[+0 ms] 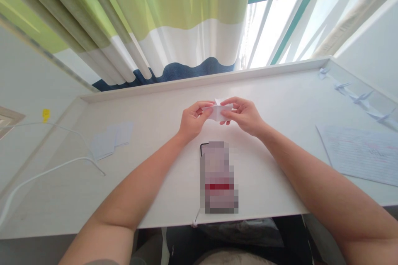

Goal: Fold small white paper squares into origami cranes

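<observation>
White desk [155,198] runs under a window hung with a striped curtain [174,16]. Just beyond the phone [219,178], which lies flat near the front edge, both hands hold a small folded paper [219,112]. The left hand [192,120] pinches its left end between thumb and fingers, and the right hand [245,115] pinches its right end. Left of the phone lie paper squares [112,138] and a white cable [46,173]. Right of it lie a lined sheet [360,153] and a row of paper cranes [360,98].

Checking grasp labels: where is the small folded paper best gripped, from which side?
Probably grip the folded paper at its two ends, from either side, as left hand and right hand do: it is thin and held above the desk.
</observation>
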`<state>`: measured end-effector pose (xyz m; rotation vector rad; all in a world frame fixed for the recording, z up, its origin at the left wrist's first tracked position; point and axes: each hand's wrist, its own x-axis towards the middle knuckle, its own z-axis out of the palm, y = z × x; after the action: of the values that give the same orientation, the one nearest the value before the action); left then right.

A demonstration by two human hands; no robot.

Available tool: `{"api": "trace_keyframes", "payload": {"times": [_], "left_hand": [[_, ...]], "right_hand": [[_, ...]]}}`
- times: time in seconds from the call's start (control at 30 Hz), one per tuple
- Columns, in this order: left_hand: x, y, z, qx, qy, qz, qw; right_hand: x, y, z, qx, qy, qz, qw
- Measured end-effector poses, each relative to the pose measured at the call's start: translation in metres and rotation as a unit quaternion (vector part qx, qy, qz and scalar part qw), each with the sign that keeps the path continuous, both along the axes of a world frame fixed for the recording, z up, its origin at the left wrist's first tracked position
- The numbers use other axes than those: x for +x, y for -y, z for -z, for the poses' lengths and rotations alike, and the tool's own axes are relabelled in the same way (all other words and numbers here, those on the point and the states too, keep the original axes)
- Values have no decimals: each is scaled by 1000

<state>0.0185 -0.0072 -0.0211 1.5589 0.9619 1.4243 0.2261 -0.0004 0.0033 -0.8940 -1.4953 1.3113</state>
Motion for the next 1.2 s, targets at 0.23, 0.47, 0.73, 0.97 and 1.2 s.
{"api": "trace_keyframes", "payload": {"times": [0.23,0.47,0.73,0.97,1.2], "left_hand": [[5,-1,5,-51,30,28,998],[6,3,4,-42,0,-5,999],[5,9,-3,14,-91,-33,995],[6,9,-3,22,-115,-12,993],[2,5,3,2,-103,-36,994]], "right_hand": [[-7,3,5,-13,-22,10,1000],[-10,2,8,-49,9,26,998],[-8,-1,12,5,48,39,998],[-5,0,10,2,82,51,995],[-5,-1,9,-8,88,37,995]]}}
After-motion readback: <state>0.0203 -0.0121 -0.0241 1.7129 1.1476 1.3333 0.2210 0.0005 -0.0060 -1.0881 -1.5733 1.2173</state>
